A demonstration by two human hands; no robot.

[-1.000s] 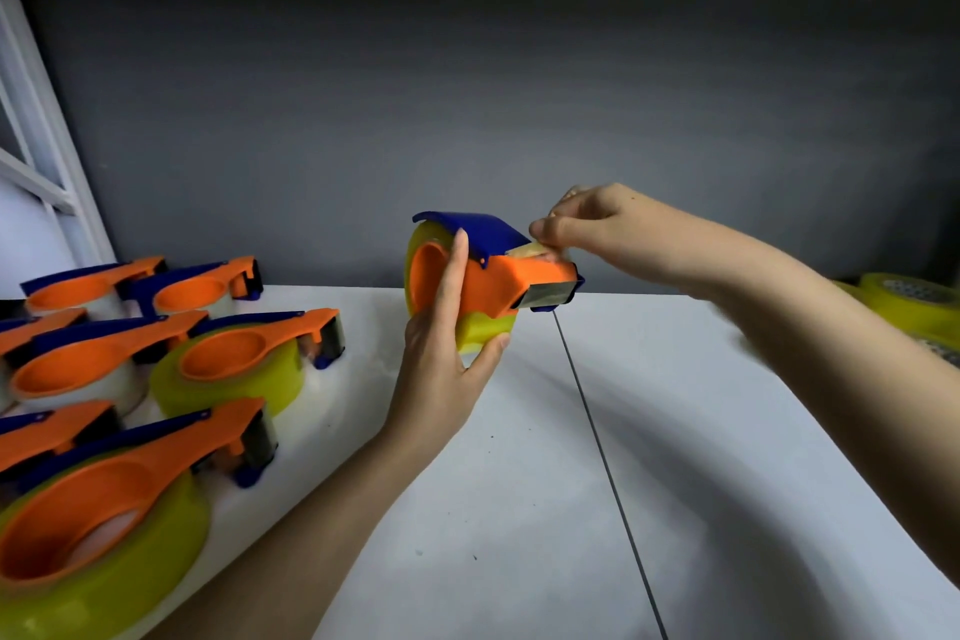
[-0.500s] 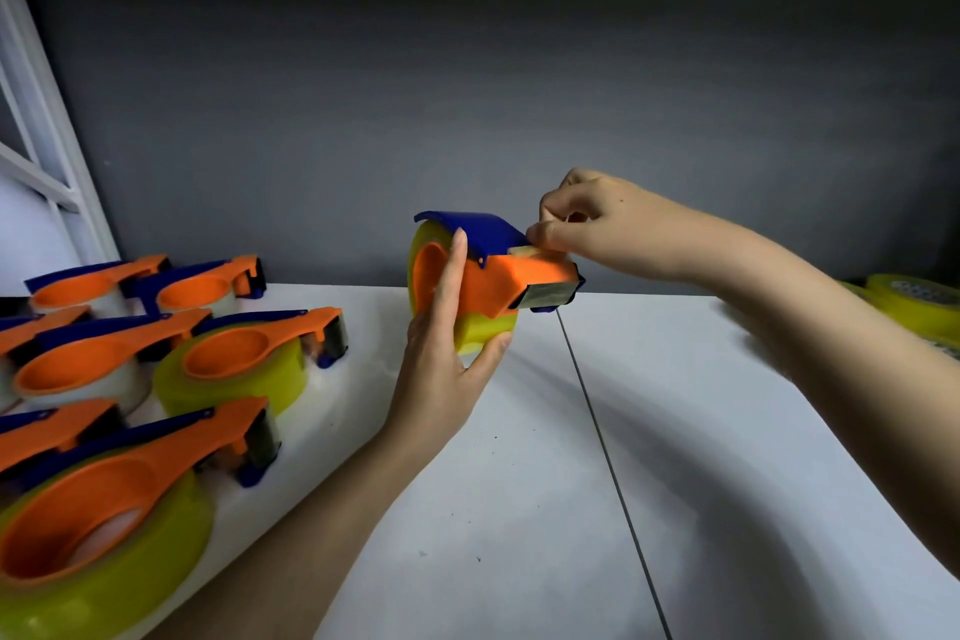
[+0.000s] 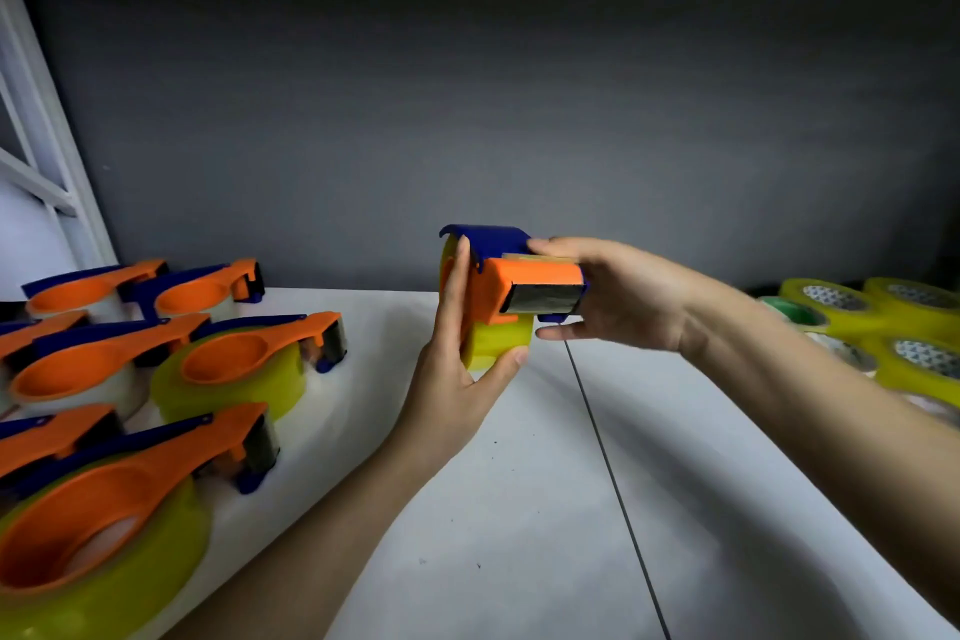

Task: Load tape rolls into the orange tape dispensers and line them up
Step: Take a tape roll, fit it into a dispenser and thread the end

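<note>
Dispensers (image 3: 218,369) left, rolls (image 3: 883,322) right

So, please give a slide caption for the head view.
Both hands hold a loaded orange dispenser above the table.

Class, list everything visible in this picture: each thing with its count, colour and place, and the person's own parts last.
Held dispenser: one, orange and blue, yellow roll inside, held above the table, centre.
Loaded dispensers: at least seven, orange and blue, on clear or yellow rolls, left.
Spare tape rolls: several, mostly yellow, one green, far right.
Table: white, with a dark seam.
Wall: dark grey, behind.
Left hand: grips the roll.
Right hand: grips the dispenser's front.
</note>
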